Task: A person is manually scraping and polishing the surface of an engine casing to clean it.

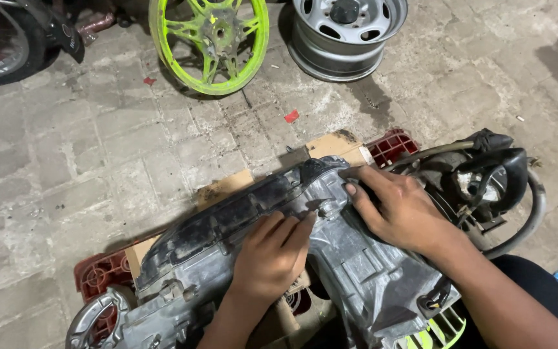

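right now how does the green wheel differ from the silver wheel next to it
The green wheel is bright neon green with thin open spokes; the silver wheel is grey metal with a solid face pierced by small slots. The green wheel has a narrow rim, while the silver wheel has a deep, wide barrel. The green wheel looks larger across. Both are bare, tyreless, and rest on the paved floor.

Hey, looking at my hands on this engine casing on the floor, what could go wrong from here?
1. The grey engine casing rests on cardboard over a red crate; pressing on it might make it rock or slide.
2. The fingertips of your left hand and right hand sit along the cover seam, so they may get pinched or scraped on its edges.
3. The black hose loops beside your right arm and might snag.
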